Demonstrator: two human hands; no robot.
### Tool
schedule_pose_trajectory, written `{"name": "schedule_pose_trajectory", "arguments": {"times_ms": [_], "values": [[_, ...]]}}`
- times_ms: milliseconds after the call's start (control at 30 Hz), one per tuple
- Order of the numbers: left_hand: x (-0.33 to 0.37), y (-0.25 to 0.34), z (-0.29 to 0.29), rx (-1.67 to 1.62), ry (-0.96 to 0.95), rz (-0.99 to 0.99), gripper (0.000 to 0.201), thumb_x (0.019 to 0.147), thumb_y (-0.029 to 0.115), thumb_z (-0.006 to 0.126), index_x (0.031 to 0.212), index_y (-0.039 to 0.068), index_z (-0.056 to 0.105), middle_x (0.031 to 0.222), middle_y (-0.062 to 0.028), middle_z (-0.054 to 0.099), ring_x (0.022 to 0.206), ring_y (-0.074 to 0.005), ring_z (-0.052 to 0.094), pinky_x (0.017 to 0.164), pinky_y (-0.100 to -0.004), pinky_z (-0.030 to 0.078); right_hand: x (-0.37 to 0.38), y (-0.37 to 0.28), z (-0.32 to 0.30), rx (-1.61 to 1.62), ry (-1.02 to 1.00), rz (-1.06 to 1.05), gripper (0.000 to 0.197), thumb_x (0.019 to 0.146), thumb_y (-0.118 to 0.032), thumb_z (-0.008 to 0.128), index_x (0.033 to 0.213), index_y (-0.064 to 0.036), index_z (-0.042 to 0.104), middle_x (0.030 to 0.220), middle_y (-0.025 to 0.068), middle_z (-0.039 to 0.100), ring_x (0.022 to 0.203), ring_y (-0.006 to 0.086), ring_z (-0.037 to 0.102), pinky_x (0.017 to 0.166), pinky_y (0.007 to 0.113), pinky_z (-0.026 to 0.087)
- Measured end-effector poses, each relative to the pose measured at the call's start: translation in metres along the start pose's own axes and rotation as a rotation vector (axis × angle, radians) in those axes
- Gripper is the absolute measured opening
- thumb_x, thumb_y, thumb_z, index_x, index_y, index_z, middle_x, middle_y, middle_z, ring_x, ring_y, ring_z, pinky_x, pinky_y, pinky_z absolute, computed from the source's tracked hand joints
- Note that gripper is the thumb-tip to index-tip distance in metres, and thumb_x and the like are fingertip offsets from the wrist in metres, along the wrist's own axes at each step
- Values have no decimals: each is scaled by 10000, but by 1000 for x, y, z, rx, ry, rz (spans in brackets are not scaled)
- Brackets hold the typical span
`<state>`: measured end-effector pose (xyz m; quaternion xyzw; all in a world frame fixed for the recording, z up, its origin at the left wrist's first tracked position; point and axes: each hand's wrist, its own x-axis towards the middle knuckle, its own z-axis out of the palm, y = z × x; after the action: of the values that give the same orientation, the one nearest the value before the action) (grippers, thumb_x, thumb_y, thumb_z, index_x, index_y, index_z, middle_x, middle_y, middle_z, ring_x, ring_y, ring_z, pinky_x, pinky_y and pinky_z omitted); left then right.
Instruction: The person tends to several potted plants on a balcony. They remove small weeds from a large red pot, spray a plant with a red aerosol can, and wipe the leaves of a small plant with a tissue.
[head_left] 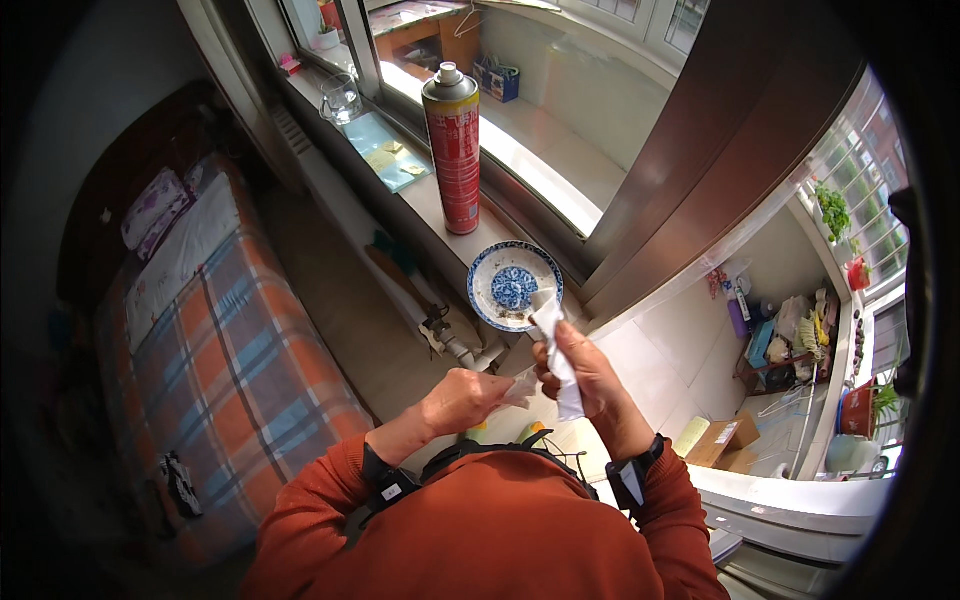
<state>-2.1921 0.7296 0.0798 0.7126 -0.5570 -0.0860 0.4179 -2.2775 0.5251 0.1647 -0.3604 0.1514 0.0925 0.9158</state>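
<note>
My right hand point(588, 377) is closed round a long folded strip of white paper or tissue point(567, 385). The strip's upper end overlaps the lower right rim of a blue-and-white patterned dish point(490, 290); whether it touches the dish I cannot tell. Small dark bits lie inside the dish near its lower edge. To the left, my left hand point(463, 402) pinches a small, crumpled, translucent whitish piece point(519, 391), which looks like thin plastic or tissue. Just beyond the dish, a tall red spray can point(455, 160) with a grey top stands upright on the windowsill point(428, 205).
Farther along the sill are a pale blue plastic sheet point(372, 140) and a glass mug point(341, 98). A bed with a plaid cover point(235, 350) is at the left. Pipes point(462, 350) run below the sill. At the right, an open cardboard box point(715, 440) sits beyond the brown frame point(725, 130).
</note>
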Motion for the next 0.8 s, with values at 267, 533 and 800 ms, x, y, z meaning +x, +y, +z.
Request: {"name": "schedule_pose_trajectory", "arguments": {"times_ms": [267,533,800], "values": [[-47,-71,-24,-350,415,-675,246,961,209,532,1054,-1,619,681,-64,595,623,-138,538,597,-330,452,73,-40,16,-1194,143,-590,425,870,-111,498,1274,2,433,1062,154,525,992,266,553,925,341,432],[-70,-78,-19,-433,600,-778,278,939,238,561,1036,-16,621,785,-44,624,742,-111,566,685,-300,477,157,-62,-9,-2198,604,-941,442,796,-9,559,1231,-89,550,1222,155,482,1141,316,486,912,422,431],[-77,-74,2,-596,219,-840,301,949,287,555,1070,15,606,718,5,575,631,-93,537,571,-276,447,126,-45,4,-2061,445,-1120,283,798,-144,651,1067,-60,623,1134,92,563,1101,267,501,873,395,386]]}}
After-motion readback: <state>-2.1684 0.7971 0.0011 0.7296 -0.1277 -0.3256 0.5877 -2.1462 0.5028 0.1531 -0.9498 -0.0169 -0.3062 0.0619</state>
